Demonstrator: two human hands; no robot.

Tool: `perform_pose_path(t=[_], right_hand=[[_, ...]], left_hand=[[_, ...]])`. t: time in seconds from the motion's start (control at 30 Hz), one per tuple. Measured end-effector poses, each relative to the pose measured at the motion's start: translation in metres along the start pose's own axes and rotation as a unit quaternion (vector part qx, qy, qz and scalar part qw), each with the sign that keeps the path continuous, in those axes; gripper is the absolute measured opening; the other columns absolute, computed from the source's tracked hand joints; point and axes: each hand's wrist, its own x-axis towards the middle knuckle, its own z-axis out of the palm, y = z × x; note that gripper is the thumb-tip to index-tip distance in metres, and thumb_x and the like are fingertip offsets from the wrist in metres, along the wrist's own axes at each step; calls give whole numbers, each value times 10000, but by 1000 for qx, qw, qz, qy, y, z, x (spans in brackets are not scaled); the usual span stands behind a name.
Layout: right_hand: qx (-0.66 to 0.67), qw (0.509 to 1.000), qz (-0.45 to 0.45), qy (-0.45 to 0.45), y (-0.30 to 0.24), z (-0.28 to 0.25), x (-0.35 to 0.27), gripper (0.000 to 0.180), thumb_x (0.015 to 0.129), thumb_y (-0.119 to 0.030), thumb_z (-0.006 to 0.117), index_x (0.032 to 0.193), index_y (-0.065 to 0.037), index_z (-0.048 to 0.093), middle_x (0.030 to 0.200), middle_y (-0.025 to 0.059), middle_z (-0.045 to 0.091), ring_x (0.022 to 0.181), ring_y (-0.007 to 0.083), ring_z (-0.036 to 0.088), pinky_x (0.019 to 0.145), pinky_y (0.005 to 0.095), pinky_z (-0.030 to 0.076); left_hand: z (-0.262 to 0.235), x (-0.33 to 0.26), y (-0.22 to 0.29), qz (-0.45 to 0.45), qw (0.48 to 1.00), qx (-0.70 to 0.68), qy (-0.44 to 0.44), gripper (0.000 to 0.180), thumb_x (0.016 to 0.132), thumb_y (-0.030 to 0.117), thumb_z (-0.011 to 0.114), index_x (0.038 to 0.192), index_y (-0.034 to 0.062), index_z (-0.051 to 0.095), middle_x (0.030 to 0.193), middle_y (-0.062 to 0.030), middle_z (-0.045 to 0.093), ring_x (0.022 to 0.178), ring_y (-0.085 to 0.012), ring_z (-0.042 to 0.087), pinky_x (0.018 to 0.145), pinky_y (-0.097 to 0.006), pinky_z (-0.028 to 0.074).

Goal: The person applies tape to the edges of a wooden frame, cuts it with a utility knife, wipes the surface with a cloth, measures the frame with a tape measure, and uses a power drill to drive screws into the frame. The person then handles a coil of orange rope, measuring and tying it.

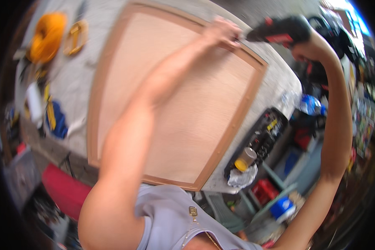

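Observation:
A wooden panel with a raised brown frame [221, 171] lies flat on a pale table. My left arm reaches across it, and my left hand [225, 32] is at the frame's far edge, close to the far right corner. Its fingers look pinched together; blur hides what is between them, though a small dark spot shows at the fingertips. In my right hand [307, 46] is a black and red cordless drill [279, 32], gripped by its handle. The drill's nose points left at my left fingertips, with a small gap between.
Orange coiled material [49, 36] and a yellow-framed tool [76, 38] lie at the far left. A black tray [264, 131] of small items, with a yellow-lidded jar [246, 159], sits along the table's right side. A plastic bottle [310, 105] and cluttered bins stand beyond.

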Motion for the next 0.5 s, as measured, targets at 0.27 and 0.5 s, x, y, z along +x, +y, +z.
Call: perform_pose_path(t=[0.27, 0.5], right_hand=[[60, 991, -106, 56, -19, -8, -19, 469, 496, 79, 663, 948, -32, 600, 637, 70, 606, 488, 144, 575, 407, 314, 429], [-104, 897, -304, 304, -133, -14, -119, 581, 606, 23, 672, 1164, -135, 646, 898, 118, 691, 849, 350, 667, 775, 410, 511]], left_hand=[[-19, -146, 81, -134, 969, 74, 191, 607, 762, 386, 723, 1265, 89, 557, 1306, -159, 524, 1276, -339, 427, 1122, -475, 257], [-234, -394, -45, -363, 852, 156, 342, 588, 696, 283, 781, 1183, 37, 563, 1148, -192, 582, 1120, -340, 512, 989, -452, 393]])
